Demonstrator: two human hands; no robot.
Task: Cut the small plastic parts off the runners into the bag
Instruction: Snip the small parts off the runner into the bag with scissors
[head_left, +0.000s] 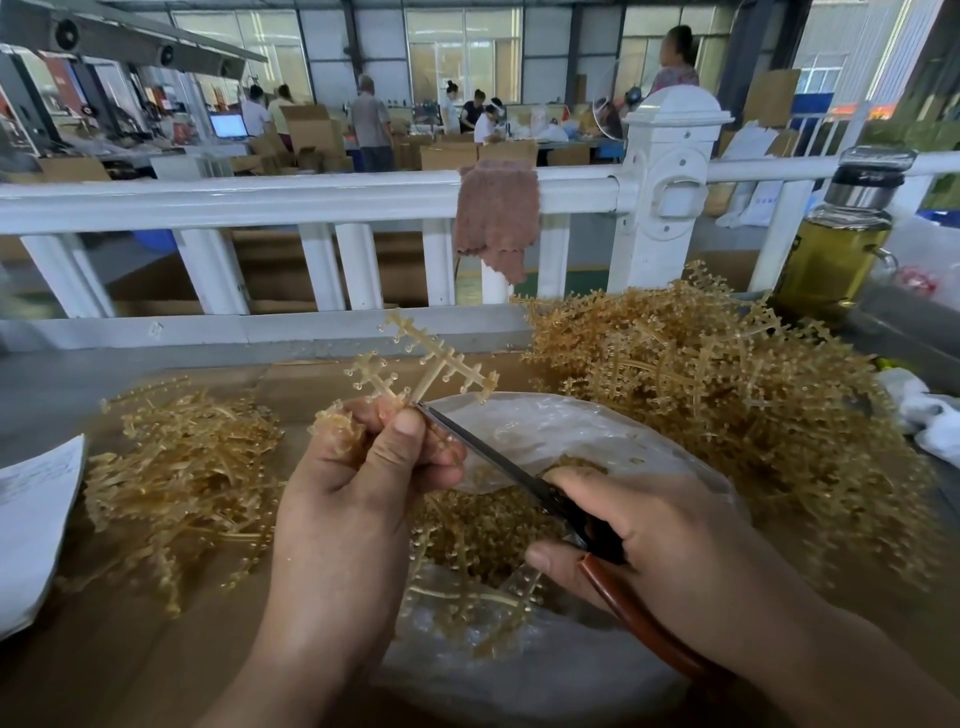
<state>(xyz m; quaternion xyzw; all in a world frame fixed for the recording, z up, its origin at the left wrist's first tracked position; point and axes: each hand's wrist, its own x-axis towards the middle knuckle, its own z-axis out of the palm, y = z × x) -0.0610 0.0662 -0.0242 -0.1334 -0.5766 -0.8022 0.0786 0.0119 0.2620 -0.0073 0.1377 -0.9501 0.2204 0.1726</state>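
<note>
My left hand (363, 467) pinches an amber plastic runner (431, 364) upright above the clear plastic bag (545, 431); small bead-like parts line its cross arms. My right hand (649, 525) grips scissors (498, 457) with brown handles, and the blade tips touch the runner just above my left thumb. Inside the bag lies a heap of cut parts (488, 530) and a couple of runner pieces.
A big pile of uncut runners (717, 374) sits at the right, a smaller runner pile (182, 467) at the left, all on cardboard. White paper (31, 519) lies far left. A white railing (311, 202) with a cloth (496, 218) and a glass bottle (841, 234) stand behind.
</note>
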